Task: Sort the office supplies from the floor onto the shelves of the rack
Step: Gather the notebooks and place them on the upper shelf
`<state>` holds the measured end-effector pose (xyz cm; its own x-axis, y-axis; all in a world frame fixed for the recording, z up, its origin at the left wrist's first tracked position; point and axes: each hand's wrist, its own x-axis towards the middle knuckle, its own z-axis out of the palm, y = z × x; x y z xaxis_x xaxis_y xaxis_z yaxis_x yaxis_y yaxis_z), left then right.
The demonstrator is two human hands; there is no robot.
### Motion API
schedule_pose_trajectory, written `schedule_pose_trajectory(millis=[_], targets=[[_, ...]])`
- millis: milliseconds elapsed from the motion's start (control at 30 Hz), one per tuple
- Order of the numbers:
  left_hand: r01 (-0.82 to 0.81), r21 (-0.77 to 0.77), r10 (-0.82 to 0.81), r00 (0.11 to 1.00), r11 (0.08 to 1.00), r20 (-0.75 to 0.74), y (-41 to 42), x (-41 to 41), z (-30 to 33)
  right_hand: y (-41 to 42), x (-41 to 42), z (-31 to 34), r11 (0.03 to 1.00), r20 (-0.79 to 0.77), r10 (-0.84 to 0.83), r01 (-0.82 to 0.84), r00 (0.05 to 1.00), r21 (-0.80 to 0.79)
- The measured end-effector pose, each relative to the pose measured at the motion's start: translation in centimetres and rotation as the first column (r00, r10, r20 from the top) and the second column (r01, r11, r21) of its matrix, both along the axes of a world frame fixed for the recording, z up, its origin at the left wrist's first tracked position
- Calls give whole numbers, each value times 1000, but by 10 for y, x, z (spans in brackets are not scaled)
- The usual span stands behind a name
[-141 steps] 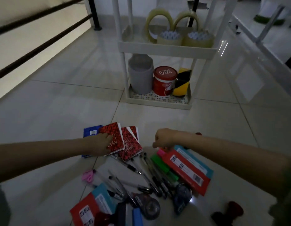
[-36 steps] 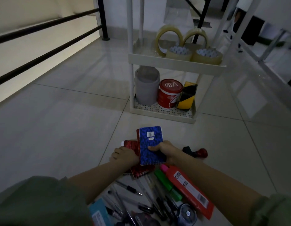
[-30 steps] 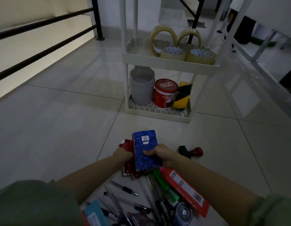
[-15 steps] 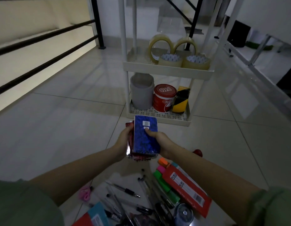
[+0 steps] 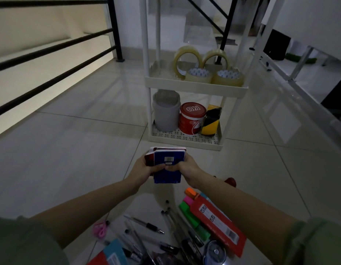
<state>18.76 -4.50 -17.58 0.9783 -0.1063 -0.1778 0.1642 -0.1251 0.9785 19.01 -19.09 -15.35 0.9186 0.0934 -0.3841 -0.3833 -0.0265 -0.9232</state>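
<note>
Currently mid-carry: both hands hold a stack of notebooks [image 5: 166, 165], blue one on top, red ones under it, lifted off the floor and in front of the rack [image 5: 186, 144]. Left hand [image 5: 144, 170] wraps the stack's left edge, thumb on the blue cover; right hand [image 5: 186, 167] grips the right edge, thumb pressed near the barcode label. Neither hand is free.

Rack state: bottom shelf [image 5: 185, 139] has a grey cup [image 5: 165, 113], a red tin [image 5: 191, 119] and a yellow-black tape [image 5: 210, 121], so it looks crowded. Middle shelf [image 5: 192, 86] carries four clear tape rolls [image 5: 198, 75] on its right part, with bare space at the left. Any higher shelf is out of view.

Step judged: notebooks gathered, placement not yet done. Next move probably needs the stack carried forward and up, kept squared so the red ones don't slip out, then set down on a shelf with room.

Left on the floor: pens [image 5: 146, 225], highlighters [image 5: 192, 217], a red pack [image 5: 217, 224], pink scissors [image 5: 100, 228].
</note>
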Motion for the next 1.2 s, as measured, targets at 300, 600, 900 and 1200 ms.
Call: schedule_pose_trajectory(millis=[300, 600, 900, 1200], targets=[[102, 86, -78, 966, 991, -245, -1, 11, -33, 7, -2, -43, 991, -90, 87, -96, 992, -98], [52, 284, -64, 997, 957, 35, 1, 11, -34, 5, 1, -45, 968, 103, 47, -20, 994, -250], [149, 220, -124, 984, 964, -125, 3, -1, -21, -8, 2, -29, 860, 19, 293, -254, 956, -443], [-76, -297, 90, 995, 952, 36, -24, 42, 146, -12, 31, 138, 991, 145, 44, -62, 988, 122]])
